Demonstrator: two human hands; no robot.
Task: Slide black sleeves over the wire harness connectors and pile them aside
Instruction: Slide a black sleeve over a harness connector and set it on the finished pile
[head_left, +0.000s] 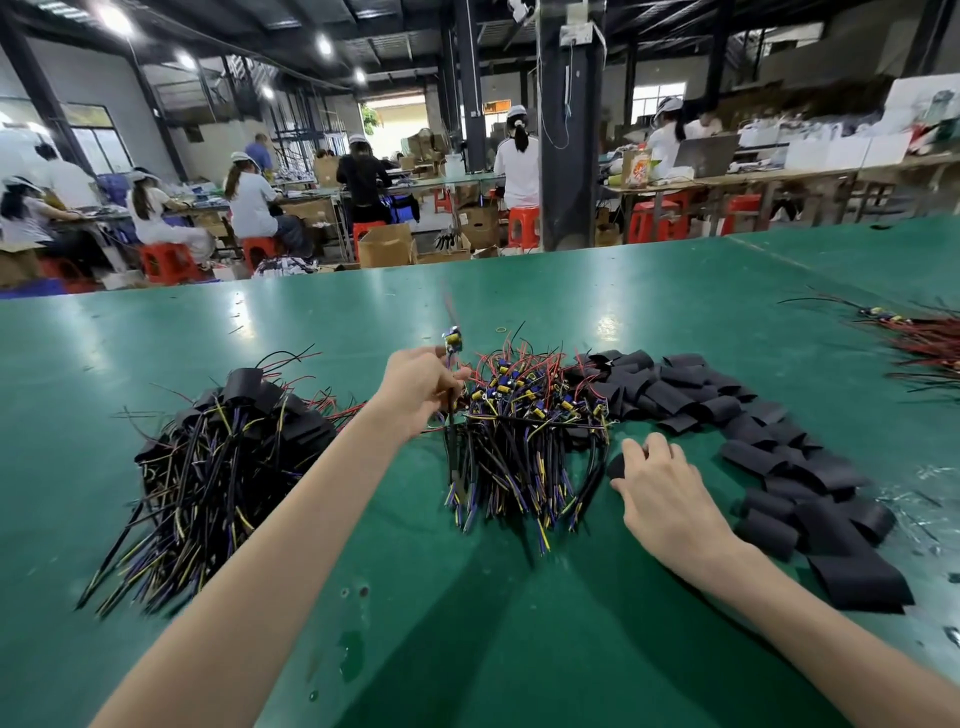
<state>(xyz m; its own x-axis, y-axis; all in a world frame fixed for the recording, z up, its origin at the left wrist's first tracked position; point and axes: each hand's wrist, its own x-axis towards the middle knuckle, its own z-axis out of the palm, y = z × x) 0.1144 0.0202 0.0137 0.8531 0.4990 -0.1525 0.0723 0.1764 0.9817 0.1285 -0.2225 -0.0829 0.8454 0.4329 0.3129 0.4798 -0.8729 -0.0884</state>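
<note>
The left hand (421, 395) pinches 1 harness (452, 340), connector end raised above its fingers. The right hand (660, 488) curls around 1 black sleeve (619, 465). Trailing wires could snag the unsleeved bundle (524, 431) between the hands and drag neighbours out, and the flat sleeve may resist opening.

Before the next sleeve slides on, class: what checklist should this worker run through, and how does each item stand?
1. Left hand holds one harness: ok, raised above the unsleeved pile.
2. Right hand has a sleeve: ok, pinched between thumb and finger.
3. Sleeve mouth open: cannot tell.
4. Harness tail free of other wires: cannot tell, blurred.
5. Sleeved pile within reach on the left: ok.
</note>
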